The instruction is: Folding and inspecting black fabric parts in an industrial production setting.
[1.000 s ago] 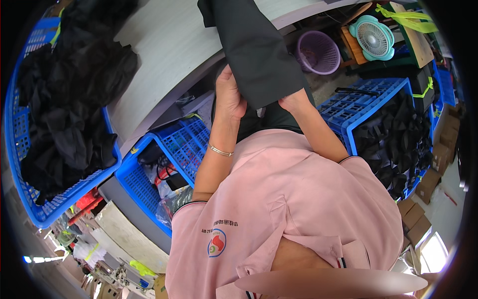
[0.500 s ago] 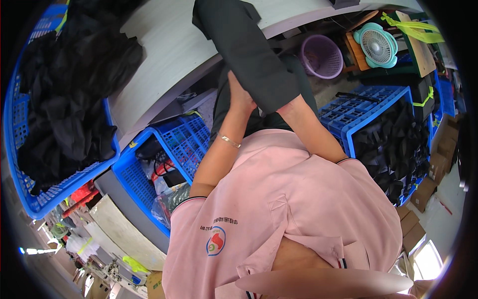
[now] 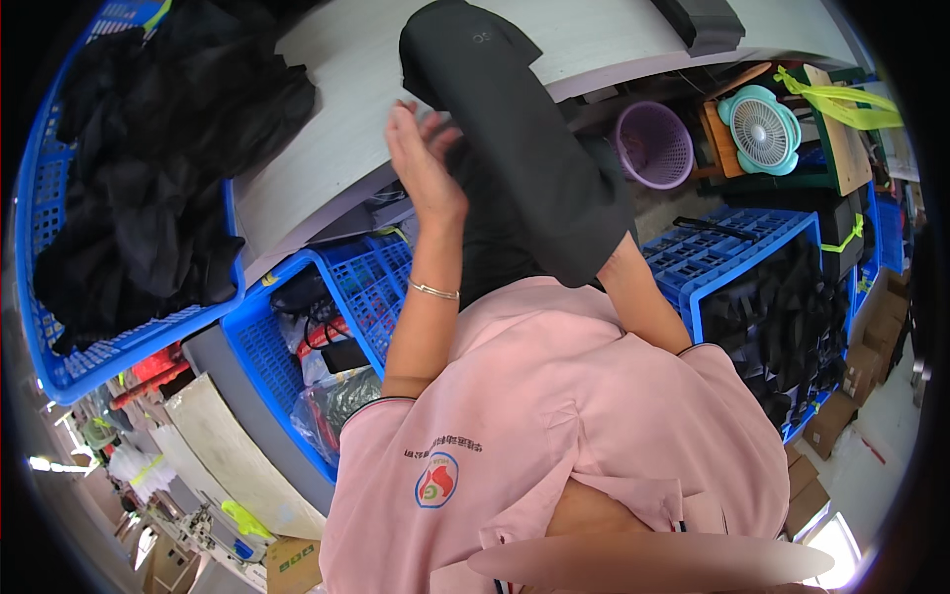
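Observation:
A long black cloth piece point(image 3: 524, 139), with a small pale mark near its far end, stretches from the white table point(image 3: 341, 119) down over my lap. My left hand point(image 3: 424, 168) is raised just left of the cloth, at the table's edge. It holds nothing, and its slightly blurred fingers are apart. At the near right end of the cloth, my right hand point(image 3: 616, 259) goes in under the fabric. Only its wrist side shows; the fingers are hidden.
Black fabric point(image 3: 148, 188) heaps over a blue crate point(image 3: 74, 381) at the left. Another blue crate point(image 3: 371, 287) with bagged items sits below the table. To the right are a blue crate point(image 3: 752, 223) of black pieces, a purple basket point(image 3: 653, 147), a teal fan point(image 3: 760, 131) and a dark folded piece point(image 3: 701, 25).
My left hand has let go of the cloth and moved up and left. The cloth's near end has shifted down and right, covering more of my right hand. The whole view has shifted slightly.

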Demonstrator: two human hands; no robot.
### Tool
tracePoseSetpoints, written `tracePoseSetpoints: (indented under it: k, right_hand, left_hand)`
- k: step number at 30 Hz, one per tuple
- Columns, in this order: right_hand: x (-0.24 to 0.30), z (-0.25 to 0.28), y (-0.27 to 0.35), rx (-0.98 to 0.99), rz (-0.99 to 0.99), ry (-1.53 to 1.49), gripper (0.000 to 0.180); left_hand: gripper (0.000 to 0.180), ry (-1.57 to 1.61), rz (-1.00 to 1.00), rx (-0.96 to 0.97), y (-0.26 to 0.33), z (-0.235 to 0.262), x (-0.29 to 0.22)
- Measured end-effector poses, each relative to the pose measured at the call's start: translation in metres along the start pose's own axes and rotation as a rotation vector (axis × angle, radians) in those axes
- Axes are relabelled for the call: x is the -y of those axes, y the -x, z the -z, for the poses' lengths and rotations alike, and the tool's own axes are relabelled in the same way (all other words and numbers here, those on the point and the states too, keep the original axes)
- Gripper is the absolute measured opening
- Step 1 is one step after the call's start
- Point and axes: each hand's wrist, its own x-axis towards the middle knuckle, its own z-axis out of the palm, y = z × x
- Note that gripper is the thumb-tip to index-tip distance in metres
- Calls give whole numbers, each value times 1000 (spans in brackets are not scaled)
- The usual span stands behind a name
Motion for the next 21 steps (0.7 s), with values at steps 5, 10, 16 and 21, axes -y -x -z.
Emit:
tracePoseSetpoints:
  k: [5,10,16,21]
  right_hand:
    - [0,15,7,-79,1,164,49]
    - [11,40,10,-170,-345,-866,51]
    - [-4,6,18,-89,-53,275,50]
    - [8,-5,-5,-48,12,31,43]
  left_hand:
    - [38,-254,-128,11,-25,-8,-38]
    - [18,-161,-188,9,-48,-5,-31]
    - [35,-48,-34,-26,-67,-4,-30]
    - [48,-227,-240,-112,-38,-26,-29]
